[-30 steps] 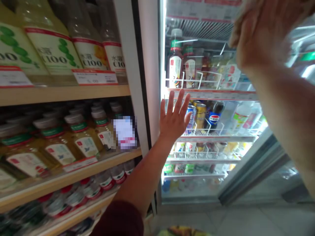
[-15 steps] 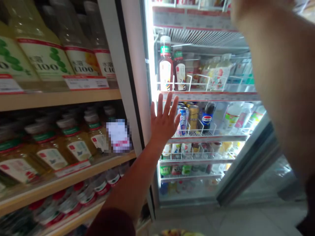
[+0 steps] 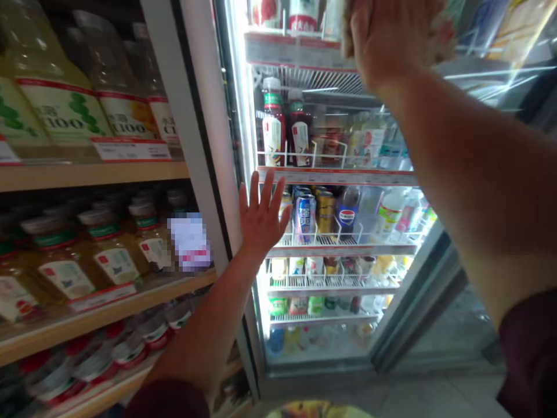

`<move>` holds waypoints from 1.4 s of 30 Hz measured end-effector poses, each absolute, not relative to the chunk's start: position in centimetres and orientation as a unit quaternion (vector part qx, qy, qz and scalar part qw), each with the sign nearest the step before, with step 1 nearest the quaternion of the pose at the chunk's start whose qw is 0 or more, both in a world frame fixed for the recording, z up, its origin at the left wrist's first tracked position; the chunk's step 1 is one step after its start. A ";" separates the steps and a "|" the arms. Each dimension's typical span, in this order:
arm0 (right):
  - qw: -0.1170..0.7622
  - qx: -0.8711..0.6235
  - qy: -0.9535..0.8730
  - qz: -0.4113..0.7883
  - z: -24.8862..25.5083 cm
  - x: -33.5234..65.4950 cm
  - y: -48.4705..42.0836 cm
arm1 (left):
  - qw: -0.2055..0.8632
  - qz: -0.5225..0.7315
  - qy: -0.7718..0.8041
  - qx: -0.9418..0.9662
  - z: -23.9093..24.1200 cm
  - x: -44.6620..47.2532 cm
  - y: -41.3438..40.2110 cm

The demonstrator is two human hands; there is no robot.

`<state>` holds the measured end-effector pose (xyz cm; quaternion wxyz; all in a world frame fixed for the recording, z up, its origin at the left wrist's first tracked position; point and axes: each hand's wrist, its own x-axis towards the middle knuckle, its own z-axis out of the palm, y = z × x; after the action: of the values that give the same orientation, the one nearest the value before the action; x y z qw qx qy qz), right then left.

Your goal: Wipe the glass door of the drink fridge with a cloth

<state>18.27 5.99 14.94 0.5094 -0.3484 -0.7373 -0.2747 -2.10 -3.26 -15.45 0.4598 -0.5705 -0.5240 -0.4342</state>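
Observation:
My left hand is stretched out with its fingers spread, at the left side of a lit drinks cooler. It holds nothing; whether the palm touches glass or the frame, I cannot tell. Higher up, my right hand is pressed over a crumpled pale cloth, in front of the upper shelves. The cloth shows on both sides of the hand, and my forearm hides part of the cooler. Behind the left hand stand a blue can, a gold can and a cola bottle.
Wooden shelves with rows of bottled drinks run along the left. A phone-like blurred screen stands there. Dark red bottles fill the cooler's left side. A slanted metal frame crosses at lower right. Something yellow shows at the bottom edge.
My right hand has come down and left into fuller view, showing the cloth. The view has shifted, so the shelves and cooler sit further left. My left hand stays spread.

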 end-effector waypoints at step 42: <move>0.483 -0.335 -0.769 -0.250 9.2 39.5 17.0 | 0.722 -0.227 -0.444 -0.480 3.8 2.8 4.9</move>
<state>39.52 16.97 9.19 0.4831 -0.3345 -0.7694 -0.2503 2.85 4.92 3.79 0.7217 -0.4795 -0.4445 -0.2272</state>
